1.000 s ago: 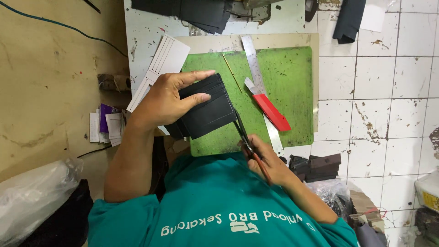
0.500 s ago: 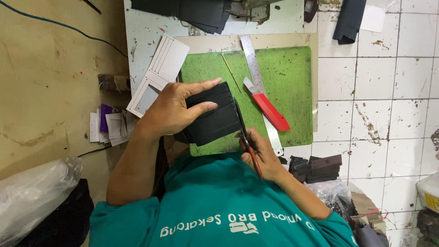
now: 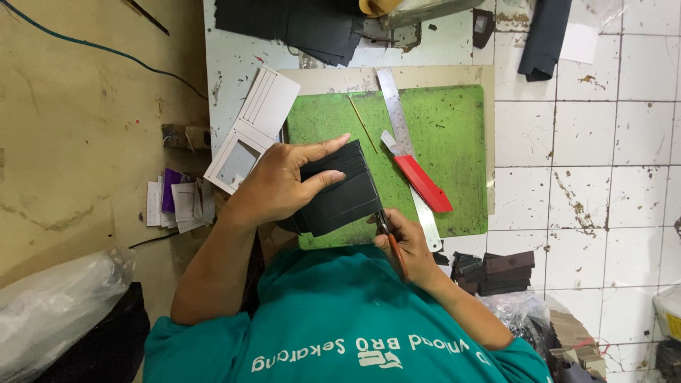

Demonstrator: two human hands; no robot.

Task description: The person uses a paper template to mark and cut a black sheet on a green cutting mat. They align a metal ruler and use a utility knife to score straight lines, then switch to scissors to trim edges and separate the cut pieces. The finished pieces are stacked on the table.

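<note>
My left hand [image 3: 284,181] grips a black leather wallet piece with card slots [image 3: 340,191], holding it above the near edge of a green cutting mat [image 3: 447,135]. My right hand [image 3: 408,245] holds small scissors with orange handles [image 3: 389,234], their blades at the piece's lower right edge. A red-handled knife [image 3: 418,177] and a steel ruler [image 3: 404,135] lie on the mat to the right of the piece. A thin yellow stick [image 3: 362,122] lies on the mat behind it.
A white card template [image 3: 252,131] lies left of the mat. Black leather sheets [image 3: 298,25] are stacked at the back, small black pieces [image 3: 496,269] at the right. Paper slips [image 3: 177,202] and a plastic bag [image 3: 57,305] are on the floor at the left.
The scissors have closed in along the piece's right edge toward its lower corner. My left hand has turned the piece a little and shifted its fingers across the top.
</note>
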